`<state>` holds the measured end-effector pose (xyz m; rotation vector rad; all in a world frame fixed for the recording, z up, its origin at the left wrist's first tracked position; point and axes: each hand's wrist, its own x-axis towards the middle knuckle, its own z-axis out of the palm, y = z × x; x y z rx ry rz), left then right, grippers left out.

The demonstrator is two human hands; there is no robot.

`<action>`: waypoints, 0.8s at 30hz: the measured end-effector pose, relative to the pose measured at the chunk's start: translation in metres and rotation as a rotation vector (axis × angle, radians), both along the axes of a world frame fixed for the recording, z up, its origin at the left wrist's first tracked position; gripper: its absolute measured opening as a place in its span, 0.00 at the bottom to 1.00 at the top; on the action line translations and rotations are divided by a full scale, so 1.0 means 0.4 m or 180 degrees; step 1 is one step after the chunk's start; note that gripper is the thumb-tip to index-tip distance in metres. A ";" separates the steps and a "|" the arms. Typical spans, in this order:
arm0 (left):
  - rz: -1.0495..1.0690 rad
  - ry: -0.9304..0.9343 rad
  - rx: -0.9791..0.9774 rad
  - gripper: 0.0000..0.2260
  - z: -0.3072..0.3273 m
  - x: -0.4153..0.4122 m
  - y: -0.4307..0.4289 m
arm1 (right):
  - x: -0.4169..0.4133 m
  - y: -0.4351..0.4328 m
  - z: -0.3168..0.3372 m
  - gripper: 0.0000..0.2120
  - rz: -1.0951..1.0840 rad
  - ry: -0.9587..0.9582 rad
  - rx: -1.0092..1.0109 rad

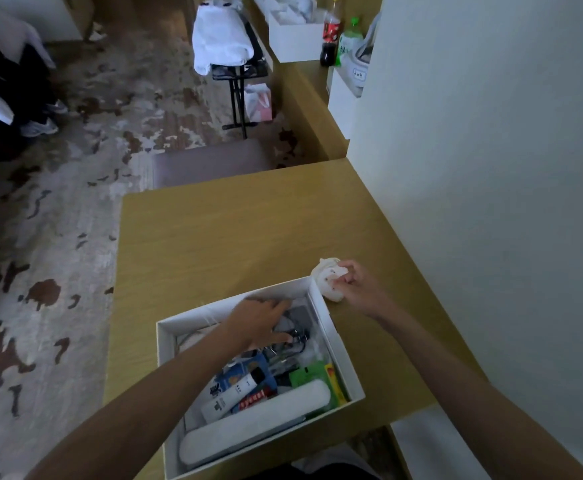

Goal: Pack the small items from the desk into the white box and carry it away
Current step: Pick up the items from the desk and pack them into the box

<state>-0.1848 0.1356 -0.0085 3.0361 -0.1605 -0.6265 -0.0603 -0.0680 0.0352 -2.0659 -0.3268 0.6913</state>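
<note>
The white box stands open on the wooden desk, near its front edge. Inside lie a long white case, a white tube with a black cap, blue and green packets and dark cables. My left hand reaches into the box's far end and rests, fingers spread, on a dark grey item with cables. My right hand holds a small white crumpled thing with dark specks on the desk, touching the box's far right corner.
A grey stool stands beyond the desk's far edge. Further back are a folding rack with white cloth, a second white box, bottles and a shoe. A white wall runs along the right. Patterned carpet lies on the left.
</note>
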 end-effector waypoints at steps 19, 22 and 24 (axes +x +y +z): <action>0.0832 -0.1739 -0.0271 0.10 0.104 -0.039 -0.071 | 0.151 0.061 -0.265 0.39 0.1187 -0.1107 -0.1315; 0.0968 -0.2130 -0.0372 0.06 0.155 -0.015 -0.067 | 0.176 0.049 -0.246 0.38 0.1133 -0.0918 -0.1061; 0.1029 -0.2249 -0.0440 0.06 0.181 0.021 -0.069 | 0.191 0.032 -0.229 0.38 0.1111 -0.0966 -0.1004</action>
